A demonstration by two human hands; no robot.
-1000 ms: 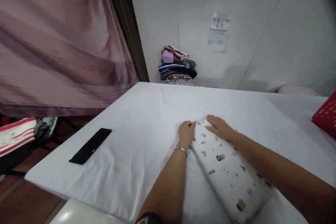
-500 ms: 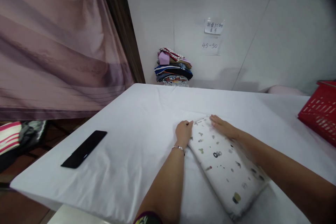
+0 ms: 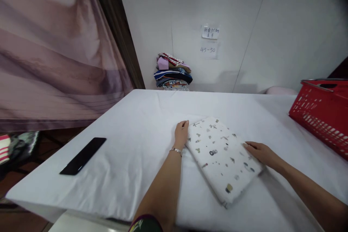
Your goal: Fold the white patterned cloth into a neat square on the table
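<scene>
Hands set apart, one on each long side of the folded cloth [image 3: 221,154]. The left hand [image 3: 181,133], a thin bracelet [image 3: 176,150] at its wrist, sits knuckles-up against the cloth's far left edge with its fingers curled in. Whether they pinch the fabric or only butt against it cannot be told from here. The right hand [image 3: 259,152] lies flat, palm down and fingers spread, on the near right edge, pressing and gripping nothing.

The cloth, white with small printed figures, lies as a neat slanted rectangle on the white-covered table [image 3: 141,116], just in front of the person and near the middle.

This looks like squaring and flattening the fold. To do it well, the left hand should serve as a straight fence along its edge. The right palm should stay low and press evenly, so the layers bed down without sliding. Any push ought to run along the fold, not across it, or the table cover underneath will ruck up.

Further out, a black phone [image 3: 83,156] rests well to the left, near the table's edge. A red basket [image 3: 320,112] stands at the far right. Beyond the table, a stack of folded clothes [image 3: 172,70] sits against the wall under two paper notes [image 3: 210,40]. A mauve curtain [image 3: 54,50] hangs on the left.
</scene>
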